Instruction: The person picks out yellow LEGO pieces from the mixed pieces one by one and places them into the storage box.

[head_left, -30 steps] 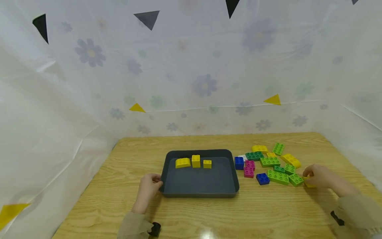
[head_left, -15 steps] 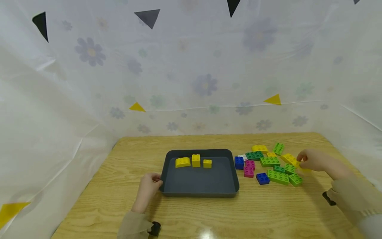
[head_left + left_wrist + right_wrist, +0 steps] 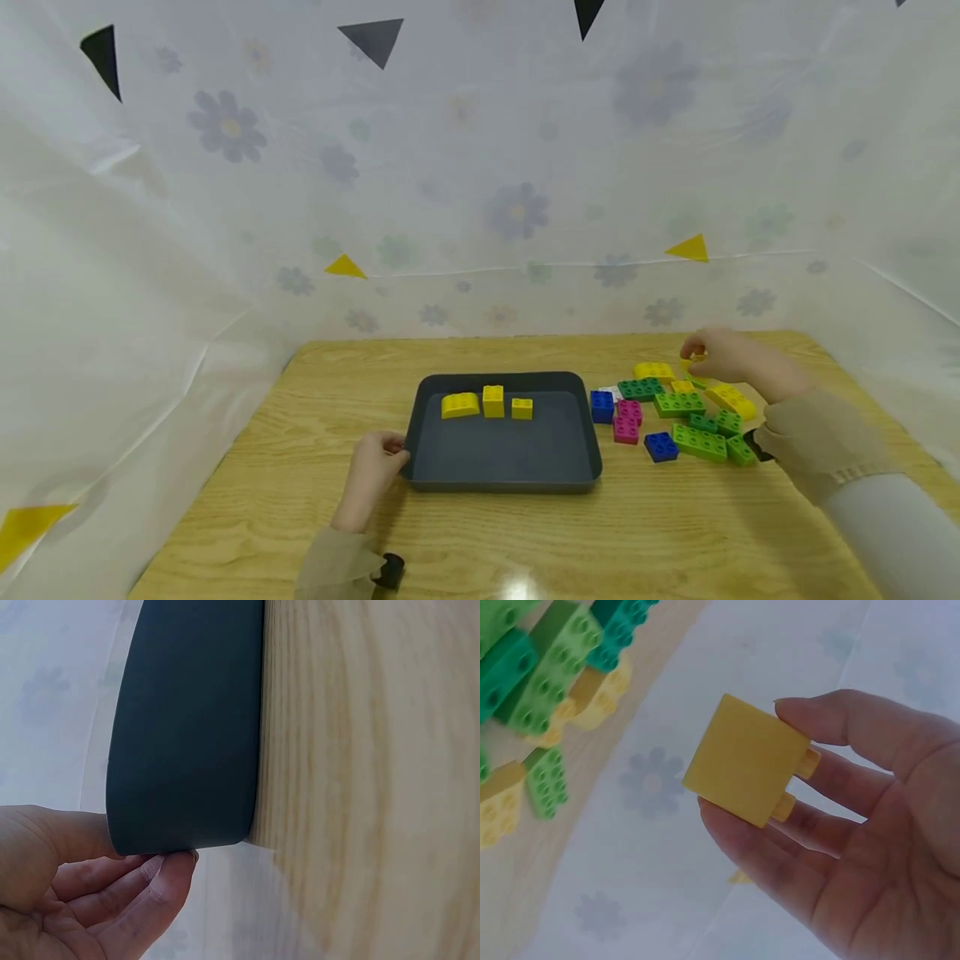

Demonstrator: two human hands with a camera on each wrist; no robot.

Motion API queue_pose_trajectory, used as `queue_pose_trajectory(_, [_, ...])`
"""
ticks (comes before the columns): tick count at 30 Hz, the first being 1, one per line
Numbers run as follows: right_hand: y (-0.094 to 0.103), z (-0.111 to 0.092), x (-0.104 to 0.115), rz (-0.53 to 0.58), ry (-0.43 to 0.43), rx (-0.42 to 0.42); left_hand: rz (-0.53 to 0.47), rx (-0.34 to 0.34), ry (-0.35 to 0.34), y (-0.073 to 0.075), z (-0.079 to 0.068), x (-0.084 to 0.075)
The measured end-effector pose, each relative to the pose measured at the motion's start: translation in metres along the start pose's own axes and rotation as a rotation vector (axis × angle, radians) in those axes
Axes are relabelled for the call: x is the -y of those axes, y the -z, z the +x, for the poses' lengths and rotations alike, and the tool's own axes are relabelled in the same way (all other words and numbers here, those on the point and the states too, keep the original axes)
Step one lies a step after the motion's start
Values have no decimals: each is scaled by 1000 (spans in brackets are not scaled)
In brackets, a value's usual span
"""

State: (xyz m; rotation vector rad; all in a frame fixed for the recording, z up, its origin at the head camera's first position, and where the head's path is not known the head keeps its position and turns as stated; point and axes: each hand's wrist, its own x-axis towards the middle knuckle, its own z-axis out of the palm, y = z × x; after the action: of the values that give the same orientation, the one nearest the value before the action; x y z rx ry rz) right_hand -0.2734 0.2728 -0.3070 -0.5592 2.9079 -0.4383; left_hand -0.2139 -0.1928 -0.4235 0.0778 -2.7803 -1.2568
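My left hand [image 3: 375,462] is at the left front corner of a dark grey tray [image 3: 502,457]. In the left wrist view its thumb and fingers [image 3: 169,881] pinch the tray's corner at the rim. Over the back of the brick pile, my right hand [image 3: 726,354] holds a square yellow toy brick [image 3: 746,761] between thumb and fingers, its studs towards the palm. Inside the tray, along its far side, sit a curved yellow brick [image 3: 460,406], a tall yellow brick [image 3: 492,402] and a small yellow brick [image 3: 522,409].
Right of the tray lie several loose bricks: light green [image 3: 678,406], dark green [image 3: 640,389], blue [image 3: 661,447], pink [image 3: 626,430] and yellow [image 3: 731,401]. A pale flowered curtain [image 3: 480,167] surrounds the wooden table [image 3: 480,542].
My right hand has lifted the yellow brick from the right end of the pile and carried it back and leftward over the far bricks. The left hand has stayed at the tray.
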Motion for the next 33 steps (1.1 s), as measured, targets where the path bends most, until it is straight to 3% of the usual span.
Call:
queue_pose_trajectory(5, [0,18,23,-55,30,-29,8,-2,-6,0,0,0])
queue_pose_trajectory(18, [-18,54,65,-49,169,-107,11,-5,-8,-1,-2,-1])
queue_pose_trajectory(27, [-33,71,91,-69,220,-61,0,-4,-10,-1,-2,0])
queue_pose_trajectory(33, [-47,82,100,-50,279,24,3,-4,-6,0,-2,0])
